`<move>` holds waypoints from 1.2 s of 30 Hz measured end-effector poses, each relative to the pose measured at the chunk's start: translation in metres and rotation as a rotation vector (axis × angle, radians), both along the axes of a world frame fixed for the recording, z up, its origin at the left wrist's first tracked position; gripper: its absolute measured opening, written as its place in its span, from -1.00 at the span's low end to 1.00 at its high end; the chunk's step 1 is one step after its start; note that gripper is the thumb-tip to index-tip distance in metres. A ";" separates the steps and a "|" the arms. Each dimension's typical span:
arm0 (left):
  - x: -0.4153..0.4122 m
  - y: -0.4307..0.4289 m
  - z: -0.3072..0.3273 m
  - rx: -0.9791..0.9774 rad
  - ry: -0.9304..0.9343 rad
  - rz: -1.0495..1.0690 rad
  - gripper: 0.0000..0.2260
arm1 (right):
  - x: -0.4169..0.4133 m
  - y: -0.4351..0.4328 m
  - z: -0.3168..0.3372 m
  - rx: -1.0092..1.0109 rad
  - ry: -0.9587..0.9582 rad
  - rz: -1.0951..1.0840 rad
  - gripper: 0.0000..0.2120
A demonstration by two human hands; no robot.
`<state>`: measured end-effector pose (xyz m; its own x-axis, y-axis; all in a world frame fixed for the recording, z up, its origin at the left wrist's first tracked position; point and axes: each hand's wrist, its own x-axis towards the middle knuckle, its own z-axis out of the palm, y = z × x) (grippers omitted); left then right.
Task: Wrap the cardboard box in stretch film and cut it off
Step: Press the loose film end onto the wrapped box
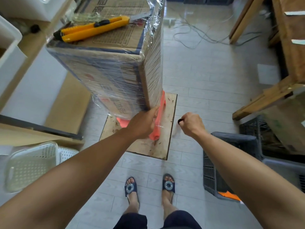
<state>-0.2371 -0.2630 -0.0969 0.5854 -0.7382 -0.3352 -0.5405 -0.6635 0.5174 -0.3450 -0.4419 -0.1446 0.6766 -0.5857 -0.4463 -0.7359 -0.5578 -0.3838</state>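
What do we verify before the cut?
1. Film wrapped on box sides: ok, both near faces covered.
2. Left hand at box's lower corner, on film: ok; its grip is hidden.
3. Right hand grip on roll: ok, fist closed round a dark end.
4. Film taut between hands: cannot tell, blurred.
5. Knife in hand: not ok; both yellow knives lie on the box top.
6. Stool under box, on board: ok.
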 end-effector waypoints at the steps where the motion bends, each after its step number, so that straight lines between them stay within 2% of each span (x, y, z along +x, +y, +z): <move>1: -0.001 -0.003 -0.001 0.002 0.034 0.028 -0.38 | -0.002 -0.006 -0.001 0.000 0.003 -0.002 -0.81; 8: -0.019 -0.039 0.000 0.001 0.204 0.132 -0.29 | 0.000 -0.010 -0.003 0.038 -0.057 0.046 -0.81; 12: -0.011 -0.060 0.001 -0.025 0.188 0.225 -0.30 | 0.009 -0.004 -0.001 0.047 -0.084 0.067 -0.81; 15: -0.006 -0.067 0.002 -0.083 0.191 0.250 -0.39 | 0.015 0.000 -0.006 0.081 -0.087 0.060 -0.81; 17: -0.004 -0.067 0.000 -0.087 0.166 0.225 -0.40 | 0.019 0.003 -0.011 0.097 -0.081 0.062 -0.81; 21: -0.004 -0.060 -0.004 -0.050 0.166 0.123 -0.29 | 0.022 0.006 -0.023 0.116 -0.039 0.068 -0.79; 29: -0.005 -0.045 -0.006 -0.157 0.185 0.097 -0.30 | 0.027 0.004 -0.028 0.169 -0.064 0.114 -0.77; 33: -0.011 -0.030 -0.007 -0.222 0.172 0.062 -0.31 | 0.024 0.001 -0.025 0.127 -0.022 0.137 -0.78; 36: -0.007 -0.028 -0.005 -0.245 0.209 0.064 -0.32 | 0.023 -0.002 -0.023 0.094 -0.001 0.150 -0.70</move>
<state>-0.2440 -0.2906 -0.1022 0.5701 -0.7760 -0.2698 -0.3669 -0.5343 0.7615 -0.3215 -0.4441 -0.1673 0.7540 -0.4338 -0.4933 -0.6465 -0.6228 -0.4405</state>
